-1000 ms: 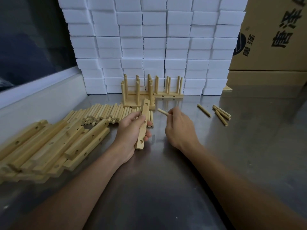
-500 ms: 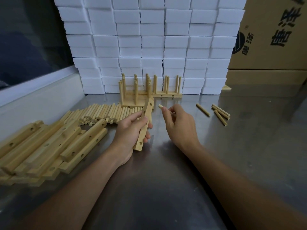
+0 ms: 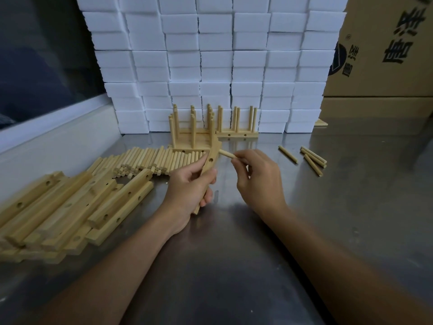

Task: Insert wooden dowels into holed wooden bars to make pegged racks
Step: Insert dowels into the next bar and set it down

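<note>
My left hand (image 3: 189, 186) grips a holed wooden bar (image 3: 211, 158), held nearly upright above the steel table with one hole showing near its top. My right hand (image 3: 255, 177) pinches a short wooden dowel (image 3: 226, 153) whose free end points left at the bar's upper part, just beside it. Behind my hands stand finished pegged racks (image 3: 194, 130) with upright dowels. A row of loose dowels (image 3: 150, 159) lies to the left, and a pile of holed bars (image 3: 70, 205) fills the near left.
Several loose dowels (image 3: 312, 158) lie on the steel table (image 3: 351, 207) to the right. A wall of white foam blocks (image 3: 210, 62) stands at the back, a cardboard box (image 3: 384, 55) at the back right, and a low ledge (image 3: 58, 137) on the left.
My left hand has tilted the bar up and raised it. My right hand has brought the dowel left, up to the bar's top part.
</note>
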